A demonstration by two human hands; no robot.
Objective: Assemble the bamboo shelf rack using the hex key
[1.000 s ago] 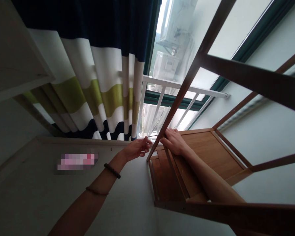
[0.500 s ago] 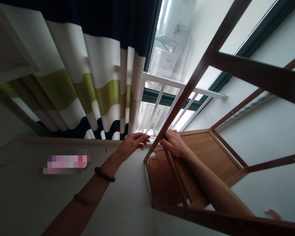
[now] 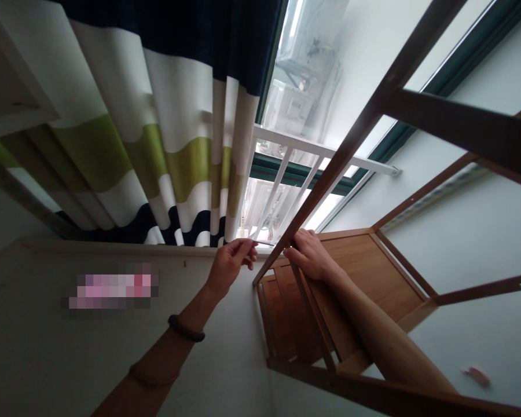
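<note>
My left hand (image 3: 231, 265), with dark beads and a thin band on the arm, is closed in a pinch. Between thumb and fingers it holds a thin rod like a hex key (image 3: 264, 242), whose far end points at the wooden post (image 3: 330, 174). Whether the tip touches the post I cannot tell. My right hand (image 3: 310, 255) is closed on the brown wooden frame (image 3: 310, 310), just right of the post, with its fingertips partly hidden there. Wooden panels (image 3: 373, 266) of the same frame lie beneath the right forearm.
A striped curtain (image 3: 178, 162) hangs at the left. Behind the post are a window and a white railing (image 3: 286, 139). A wooden crosspiece (image 3: 460, 127) juts across the upper right. A blurred pink item (image 3: 113, 289) shows at the left, and a small pinkish piece (image 3: 476, 376) at lower right.
My left hand has drawn slightly left, away from the post, so more of the thin rod shows. The right hand keeps its hold, while the view has shifted a little.
</note>
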